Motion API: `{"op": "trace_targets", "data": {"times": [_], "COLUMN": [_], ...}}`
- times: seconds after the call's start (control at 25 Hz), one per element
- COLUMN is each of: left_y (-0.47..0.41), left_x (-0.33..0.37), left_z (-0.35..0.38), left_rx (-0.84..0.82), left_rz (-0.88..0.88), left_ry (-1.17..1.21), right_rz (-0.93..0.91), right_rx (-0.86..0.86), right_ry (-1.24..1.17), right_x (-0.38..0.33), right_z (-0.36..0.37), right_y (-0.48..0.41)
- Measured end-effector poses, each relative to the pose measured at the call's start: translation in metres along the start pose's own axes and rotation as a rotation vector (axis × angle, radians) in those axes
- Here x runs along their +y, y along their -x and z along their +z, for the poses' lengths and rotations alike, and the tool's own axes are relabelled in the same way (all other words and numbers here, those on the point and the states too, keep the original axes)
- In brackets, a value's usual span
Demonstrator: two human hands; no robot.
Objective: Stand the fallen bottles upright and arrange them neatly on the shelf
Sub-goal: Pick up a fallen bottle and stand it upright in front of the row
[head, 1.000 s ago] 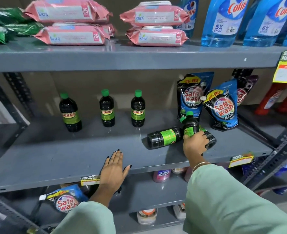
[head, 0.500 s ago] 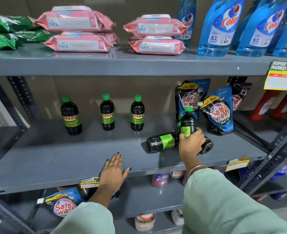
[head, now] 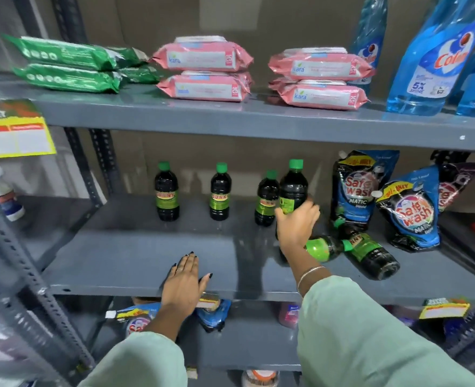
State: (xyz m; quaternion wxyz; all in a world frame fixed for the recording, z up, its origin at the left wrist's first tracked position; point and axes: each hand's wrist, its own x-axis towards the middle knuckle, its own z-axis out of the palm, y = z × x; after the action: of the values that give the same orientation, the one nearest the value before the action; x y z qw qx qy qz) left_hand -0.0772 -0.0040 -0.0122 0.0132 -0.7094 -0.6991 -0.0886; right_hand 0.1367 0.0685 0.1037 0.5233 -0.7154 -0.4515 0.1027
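Observation:
Three dark bottles with green caps stand upright in a row at the back of the grey middle shelf (head: 135, 255): one at the left (head: 166, 191), one in the middle (head: 220, 191), one on the right (head: 267, 198). My right hand (head: 297, 224) is shut on a fourth dark bottle (head: 293, 188), held upright just right of that row, in front of the third bottle. Two more dark bottles lie on their sides to the right of my hand: one (head: 324, 248) partly behind my wrist, the other (head: 370, 254) further right. My left hand (head: 184, 283) rests flat on the shelf's front edge, fingers spread.
Blue Safewash pouches (head: 409, 208) lean at the right of the middle shelf. The shelf above carries pink wipe packs (head: 202, 58), green packs (head: 68, 54) and blue Colin bottles (head: 437, 60). A yellow price tag (head: 15, 135) hangs at the left. Slotted steel uprights (head: 29, 277) frame the rack.
My right hand has lifted the bottle off the fallen ones and carried it left and back, up beside the third standing bottle. The camera has swung right. My left hand stays put.

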Motion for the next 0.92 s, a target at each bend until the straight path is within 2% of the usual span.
{"op": "trace_targets", "data": {"times": [0.16, 0.52, 0.8, 0.92], "left_y": [0.004, 0.0, -0.014, -0.018], "left_x": [-0.066, -0.207, -0.23, -0.236], "left_z": [-0.012, -0.021, -0.006, -0.001], "left_rx": [0.015, -0.032, 0.03, 0.002], "left_rz": [-0.057, -0.006, 0.07, 0.083], "left_ry": [-0.06, -0.034, 0.047, 0.091], "right_rz": [-0.018, 0.041, 0.053, 0.036], "right_rx": [-0.048, -0.131, -0.147, -0.157], "right_ry": [-0.118, -0.211, -0.175, -0.134], "right_x": [-0.046, -0.111, -0.12, -0.119], "right_z": [0.054, 0.166, 0.21, 0.223], "right_y": [0.05, 0.158, 0.178, 0.181]}}
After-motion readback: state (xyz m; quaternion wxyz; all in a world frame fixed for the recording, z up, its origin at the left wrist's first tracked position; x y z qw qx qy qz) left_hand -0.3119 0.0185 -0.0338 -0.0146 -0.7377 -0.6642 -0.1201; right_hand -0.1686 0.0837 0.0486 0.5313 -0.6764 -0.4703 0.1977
